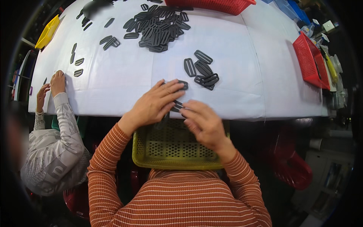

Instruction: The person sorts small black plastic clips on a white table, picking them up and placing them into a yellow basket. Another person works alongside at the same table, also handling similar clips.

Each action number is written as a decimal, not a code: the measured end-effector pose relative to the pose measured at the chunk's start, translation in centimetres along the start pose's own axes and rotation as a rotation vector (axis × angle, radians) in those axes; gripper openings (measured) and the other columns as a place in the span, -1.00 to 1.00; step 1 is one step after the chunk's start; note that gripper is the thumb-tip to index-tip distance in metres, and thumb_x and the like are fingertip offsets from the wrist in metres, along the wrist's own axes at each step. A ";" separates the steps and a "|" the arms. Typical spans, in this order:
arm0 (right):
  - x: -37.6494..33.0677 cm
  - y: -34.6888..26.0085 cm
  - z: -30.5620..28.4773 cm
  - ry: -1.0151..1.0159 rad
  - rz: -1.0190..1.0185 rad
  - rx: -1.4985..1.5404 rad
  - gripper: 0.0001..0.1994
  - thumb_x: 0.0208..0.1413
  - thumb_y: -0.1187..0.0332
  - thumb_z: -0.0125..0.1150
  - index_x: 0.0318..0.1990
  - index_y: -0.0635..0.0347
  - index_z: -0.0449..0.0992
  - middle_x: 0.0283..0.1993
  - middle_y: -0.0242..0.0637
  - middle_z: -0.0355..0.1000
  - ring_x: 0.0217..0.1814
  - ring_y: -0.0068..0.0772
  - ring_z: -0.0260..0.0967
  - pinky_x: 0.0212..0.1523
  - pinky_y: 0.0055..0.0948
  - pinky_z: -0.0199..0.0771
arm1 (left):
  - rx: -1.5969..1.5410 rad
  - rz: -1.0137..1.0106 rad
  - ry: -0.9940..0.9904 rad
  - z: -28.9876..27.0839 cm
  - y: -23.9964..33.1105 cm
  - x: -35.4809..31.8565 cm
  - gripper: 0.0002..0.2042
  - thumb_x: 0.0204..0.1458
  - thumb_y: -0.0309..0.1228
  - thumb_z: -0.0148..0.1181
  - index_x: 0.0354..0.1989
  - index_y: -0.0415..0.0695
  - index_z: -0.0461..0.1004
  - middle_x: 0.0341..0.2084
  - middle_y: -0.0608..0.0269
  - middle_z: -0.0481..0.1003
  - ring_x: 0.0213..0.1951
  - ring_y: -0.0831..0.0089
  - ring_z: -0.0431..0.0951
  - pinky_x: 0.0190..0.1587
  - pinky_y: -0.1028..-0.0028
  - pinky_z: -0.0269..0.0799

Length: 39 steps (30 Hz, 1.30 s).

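Observation:
Several black slide buckles with slots lie about my hands at the table's near edge. My left hand [155, 103] reaches over the edge with its fingers stretched out, the fingertips resting by a black buckle [184, 84] that they partly cover. Between the two hands another slide buckle [177, 106] shows, close to my left thumb. My right hand [206, 124] is bent, its fingertips at that buckle and slightly blurred; its grip is unclear. Below both hands, a yellow-green perforated basket [177, 165] sits at my lap. Something dark under my left hand, over the basket's rim, is blurred.
Beyond my hands lie a small group of buckles [203, 68] and a large heap [159, 32] on the white table [227, 45]. Red baskets [308, 62] stand right and at the back. At left, another person's hands [57, 83] work near a yellow tray [48, 32].

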State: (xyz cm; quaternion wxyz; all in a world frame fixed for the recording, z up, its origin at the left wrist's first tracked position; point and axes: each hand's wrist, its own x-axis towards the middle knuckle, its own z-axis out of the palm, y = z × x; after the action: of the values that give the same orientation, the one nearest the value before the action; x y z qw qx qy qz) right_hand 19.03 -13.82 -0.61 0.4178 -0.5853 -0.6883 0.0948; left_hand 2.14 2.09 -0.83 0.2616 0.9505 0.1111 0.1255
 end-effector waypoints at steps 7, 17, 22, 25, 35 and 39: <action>4.3 6.3 -3.5 0.028 0.106 -0.327 -0.64 -0.01 0.41 0.35 0.00 0.15 0.57 0.11 -0.30 0.48 0.20 -0.17 0.35 0.24 -0.15 0.26 | -0.368 0.163 0.003 0.7 3.7 -0.6 -0.62 -0.02 -0.57 0.25 0.03 -0.11 0.54 0.01 0.14 0.55 0.10 0.17 0.52 0.21 0.14 0.38; 4.5 7.9 -5.9 0.141 0.278 -0.434 -0.83 0.02 0.40 0.34 -0.19 0.09 0.65 -0.31 -0.37 0.56 -0.11 -0.31 0.45 0.16 -0.16 0.21 | 0.257 -0.048 0.274 1.0 -3.5 7.1 -0.59 0.09 -0.52 0.18 0.16 -0.19 0.43 0.11 0.09 0.46 0.18 0.13 0.42 0.25 0.19 0.30; 5.9 8.7 -4.7 0.161 0.186 -0.448 -0.78 -0.05 0.34 0.40 -0.20 0.12 0.65 -0.23 -0.39 0.49 -0.13 -0.32 0.37 -0.04 -0.31 0.27 | 0.234 -0.035 0.257 -0.1 -1.9 5.3 -0.77 0.02 -0.52 0.25 -0.12 -0.22 0.54 -0.10 0.13 0.52 0.00 0.18 0.49 0.10 0.22 0.38; 7.6 8.0 -2.3 0.059 0.102 -0.479 -0.75 -0.08 0.32 0.43 -0.20 0.10 0.64 -0.21 -0.43 0.49 -0.12 -0.38 0.38 -0.01 -0.26 0.25 | 0.189 -0.052 0.262 -0.2 -1.3 4.4 -0.86 -0.02 -0.53 0.29 -0.26 -0.21 0.55 -0.21 0.17 0.52 -0.11 0.22 0.50 0.01 0.24 0.40; 6.8 10.2 -5.9 0.102 0.415 -0.568 -0.85 0.03 0.35 0.33 -0.22 0.08 0.64 -0.24 -0.48 0.48 -0.11 -0.39 0.37 -0.05 -0.28 0.26 | 0.160 -0.041 0.367 0.7 -1.2 4.6 -0.77 -0.03 -0.56 0.28 -0.15 -0.20 0.57 -0.17 0.20 0.55 -0.06 0.21 0.51 0.02 0.27 0.40; 7.8 8.9 -4.0 0.091 0.195 -0.597 -0.82 -0.03 0.32 0.39 -0.23 0.05 0.64 -0.25 -0.48 0.47 -0.11 -0.38 0.36 -0.08 -0.29 0.26 | 0.181 -0.045 0.373 1.1 -1.0 4.7 -0.74 -0.03 -0.57 0.27 -0.11 -0.19 0.57 -0.14 0.21 0.55 -0.06 0.22 0.51 0.03 0.27 0.40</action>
State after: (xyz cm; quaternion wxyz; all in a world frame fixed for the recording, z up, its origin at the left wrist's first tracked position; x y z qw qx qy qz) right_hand 28.53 -5.67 0.00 0.2469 -0.7490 -0.6069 -0.0984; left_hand 6.80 3.72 -1.44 0.1530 0.9277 0.1897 0.2828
